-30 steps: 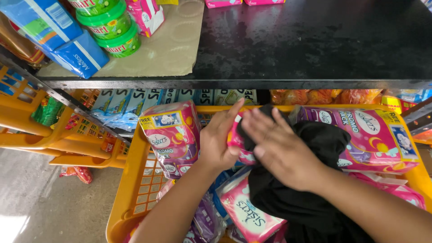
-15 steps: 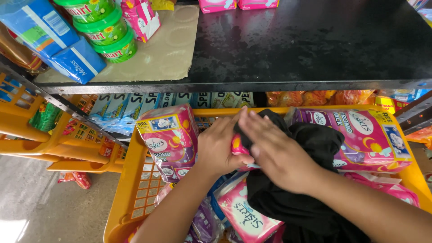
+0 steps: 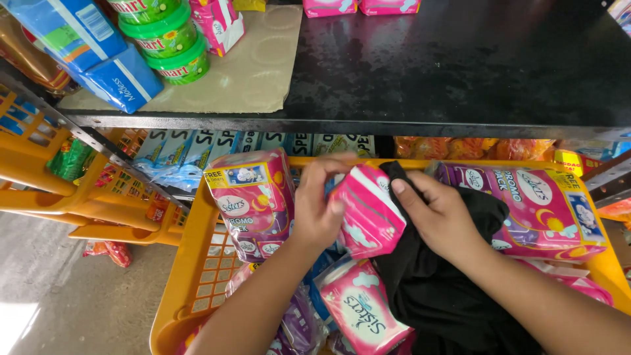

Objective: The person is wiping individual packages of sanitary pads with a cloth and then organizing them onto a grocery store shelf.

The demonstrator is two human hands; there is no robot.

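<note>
pink-and-white packet (image 3: 368,210), black cloth (image 3: 447,289), yellow basket (image 3: 190,263), green tubs (image 3: 167,43), blue packs (image 3: 98,52)

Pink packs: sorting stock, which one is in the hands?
The small pink pack gripped between left hand and right hand, above the yellow basket; others lie untouched.

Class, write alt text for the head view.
Two hands, left hand and right hand, hold a pink packet over a yellow basket of similar packets, beside black cloth, under a black shelf.
</note>
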